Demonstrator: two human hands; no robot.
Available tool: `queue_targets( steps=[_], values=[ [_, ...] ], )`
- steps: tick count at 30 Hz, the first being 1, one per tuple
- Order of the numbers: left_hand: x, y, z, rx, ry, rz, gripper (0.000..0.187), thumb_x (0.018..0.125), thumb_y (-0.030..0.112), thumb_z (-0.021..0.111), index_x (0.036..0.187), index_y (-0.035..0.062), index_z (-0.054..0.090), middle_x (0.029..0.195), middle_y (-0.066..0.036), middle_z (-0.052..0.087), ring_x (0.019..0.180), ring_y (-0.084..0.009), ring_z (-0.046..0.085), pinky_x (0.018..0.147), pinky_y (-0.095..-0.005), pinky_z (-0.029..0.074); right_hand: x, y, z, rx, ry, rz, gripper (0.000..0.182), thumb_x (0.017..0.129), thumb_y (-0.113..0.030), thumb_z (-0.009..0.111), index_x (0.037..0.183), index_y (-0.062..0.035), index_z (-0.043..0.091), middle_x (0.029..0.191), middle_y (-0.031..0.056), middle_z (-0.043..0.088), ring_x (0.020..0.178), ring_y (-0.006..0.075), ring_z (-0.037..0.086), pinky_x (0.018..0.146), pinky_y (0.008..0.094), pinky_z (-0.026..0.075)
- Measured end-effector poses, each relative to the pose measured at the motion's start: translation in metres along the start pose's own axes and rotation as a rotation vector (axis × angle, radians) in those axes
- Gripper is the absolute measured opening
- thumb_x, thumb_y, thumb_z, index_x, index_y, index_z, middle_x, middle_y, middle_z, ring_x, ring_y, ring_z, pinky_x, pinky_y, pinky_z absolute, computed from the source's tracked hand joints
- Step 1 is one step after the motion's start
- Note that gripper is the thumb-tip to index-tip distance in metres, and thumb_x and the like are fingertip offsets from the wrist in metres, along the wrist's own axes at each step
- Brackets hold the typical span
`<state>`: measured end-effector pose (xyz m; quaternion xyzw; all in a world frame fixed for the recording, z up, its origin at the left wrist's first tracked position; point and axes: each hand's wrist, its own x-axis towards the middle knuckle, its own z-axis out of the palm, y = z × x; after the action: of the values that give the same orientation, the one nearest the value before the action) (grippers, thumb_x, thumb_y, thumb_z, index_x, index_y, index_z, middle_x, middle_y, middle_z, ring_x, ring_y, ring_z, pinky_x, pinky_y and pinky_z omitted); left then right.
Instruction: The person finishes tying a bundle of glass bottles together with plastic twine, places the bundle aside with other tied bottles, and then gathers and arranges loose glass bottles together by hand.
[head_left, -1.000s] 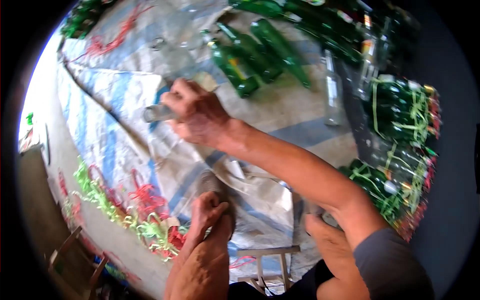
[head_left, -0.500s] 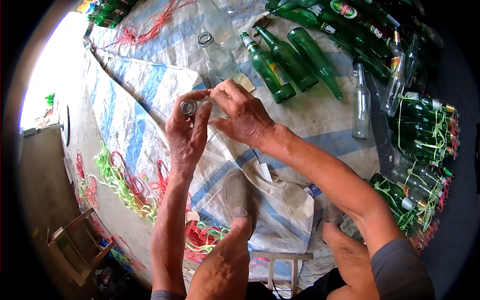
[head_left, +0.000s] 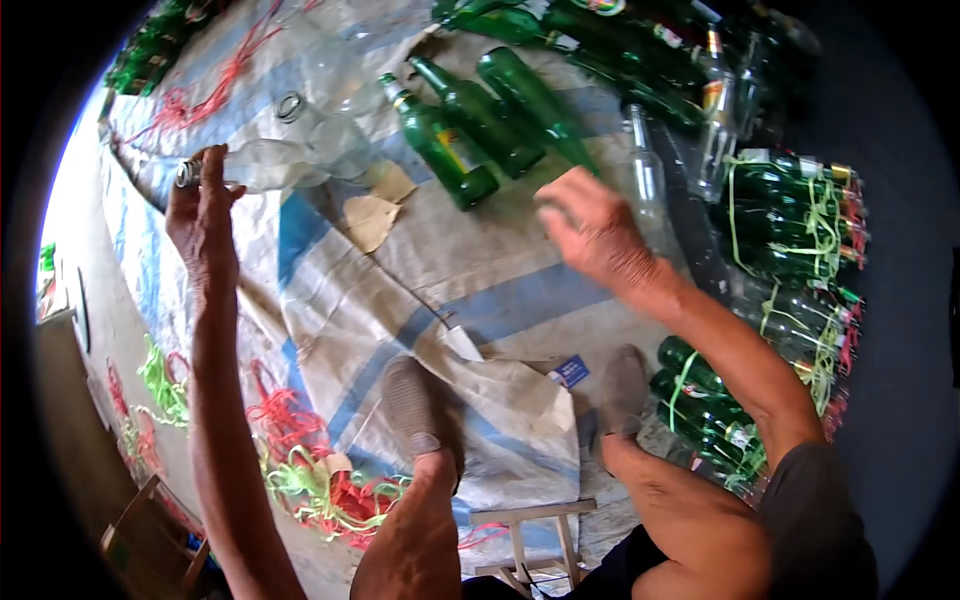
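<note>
At the left, my left hand [head_left: 205, 220] is closed round the neck of a clear glass bottle [head_left: 270, 167], which lies nearly level with its base toward the other clear bottles. A second clear bottle [head_left: 335, 140] rests just behind it on the sheet. My right hand [head_left: 605, 225] is in the air and blurred by motion, its fingers loosely bent and apart from the thumb, with nothing visible in it. Closest to it are a green bottle [head_left: 535, 105] and an upright-looking clear bottle [head_left: 648, 175]. Two more green bottles [head_left: 445, 150] [head_left: 480, 115] lie alongside.
A striped woven sheet [head_left: 500, 240] covers the floor, with torn cardboard [head_left: 370, 222] on it. Bundled green bottles [head_left: 785, 215] tied with string stand at the right. Red and green string [head_left: 320, 480] lies near my feet, and a wooden stool [head_left: 530, 515] is below.
My hands have parted: the left moved left with the clear bottle, tipping it toward level, and the right moved right, away from it. The view has shifted to the right.
</note>
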<state>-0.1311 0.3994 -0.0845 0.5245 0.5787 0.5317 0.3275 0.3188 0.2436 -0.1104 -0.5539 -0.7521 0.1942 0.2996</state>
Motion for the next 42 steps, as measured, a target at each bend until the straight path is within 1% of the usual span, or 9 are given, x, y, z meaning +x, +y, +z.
queue_targets(
  steps=[4,9,13,24,25,30,33,38,42],
  values=[
    [0.024,-0.008,0.013,0.043,-0.023,0.002,0.039,0.104,0.033,0.079,0.129,0.0028,0.077,0.119,-0.007,0.08,0.098,-0.0139,0.073,0.082,-0.0311,0.063,-0.004,0.075,-0.047,-0.255,0.15,0.333,0.036,0.09,-0.017,0.082,0.121,-0.0047,0.07,0.114,0.0172,0.067,0.107,0.0399,0.069,0.089,0.0484,0.057],
    [0.051,-0.019,0.013,0.093,-0.124,0.033,0.046,0.103,0.04,0.079,0.132,0.004,0.077,0.127,-0.009,0.078,0.104,-0.0153,0.073,0.088,-0.0343,0.062,-0.01,0.131,-0.067,-0.494,0.004,0.736,0.099,0.082,-0.057,0.085,0.152,0.0016,0.049,0.145,0.0289,0.053,0.133,0.0489,0.058,0.109,0.0545,0.052],
    [0.063,-0.015,0.016,0.263,-0.166,0.001,0.051,0.1,0.051,0.08,0.124,0.0061,0.078,0.093,-0.001,0.067,0.088,-0.0118,0.065,0.088,-0.0357,0.062,-0.012,0.149,-0.057,-0.381,-0.123,0.895,0.095,0.079,-0.06,0.086,0.141,0.0047,0.056,0.139,0.0294,0.065,0.132,0.045,0.063,0.109,0.0514,0.053],
    [0.047,-0.01,0.02,0.348,-0.231,0.034,0.072,0.096,0.065,0.076,0.142,0.009,0.071,0.136,-0.01,0.073,0.109,-0.0231,0.071,0.092,-0.0398,0.062,-0.024,0.117,-0.064,0.052,-0.061,1.128,0.084,0.073,-0.052,0.09,0.121,0.0113,0.063,0.111,0.028,0.074,0.105,0.0347,0.074,0.091,0.0451,0.058],
    [0.035,-0.008,0.025,0.302,-0.13,0.092,0.072,0.096,0.061,0.078,0.144,0.0078,0.069,0.138,-0.009,0.072,0.104,-0.0197,0.07,0.087,-0.036,0.062,-0.031,0.112,-0.064,0.075,-0.043,1.101,0.071,0.078,-0.048,0.091,0.113,0.0046,0.061,0.101,0.0135,0.071,0.083,0.0244,0.07,0.075,0.039,0.058],
    [-0.034,-0.027,0.0,0.199,0.015,-0.084,0.049,0.106,0.043,0.073,0.139,0.0076,0.073,0.115,-0.001,0.072,0.079,-0.0105,0.057,0.075,-0.0284,0.052,-0.066,0.085,-0.036,0.189,-0.097,0.779,0.072,0.082,-0.033,0.093,0.13,0.0067,0.058,0.115,0.0176,0.074,0.105,0.0244,0.074,0.091,0.0386,0.061],
    [-0.114,0.013,0.028,0.12,-0.178,-0.261,0.027,0.105,0.017,0.077,0.13,0.0056,0.075,0.101,-0.002,0.075,0.077,-0.0053,0.055,0.072,-0.0226,0.046,-0.065,0.032,-0.008,0.398,-0.13,0.597,0.076,0.075,-0.033,0.095,0.131,0.0026,0.058,0.113,0.0205,0.073,0.106,0.032,0.073,0.094,0.0436,0.059],
    [-0.187,0.063,0.074,0.126,-0.667,-0.175,0.045,0.1,0.017,0.081,0.141,0.0029,0.066,0.088,0.003,0.064,0.076,-0.0037,0.052,0.07,-0.024,0.047,-0.046,-0.04,0.025,0.287,-0.296,0.323,0.075,0.073,-0.025,0.094,0.132,-0.002,0.056,0.114,0.0187,0.068,0.105,0.0338,0.072,0.094,0.0438,0.059],
    [-0.207,0.076,0.092,-0.159,-0.567,-0.276,0.036,0.098,0.014,0.083,0.129,0.0028,0.068,0.095,0.0,0.069,0.079,-0.0057,0.062,0.073,-0.0258,0.051,-0.031,-0.064,0.044,0.313,-0.293,0.092,0.076,0.072,-0.02,0.094,0.134,-0.0031,0.054,0.119,0.0184,0.064,0.109,0.0399,0.071,0.093,0.0472,0.059]
  ],
)
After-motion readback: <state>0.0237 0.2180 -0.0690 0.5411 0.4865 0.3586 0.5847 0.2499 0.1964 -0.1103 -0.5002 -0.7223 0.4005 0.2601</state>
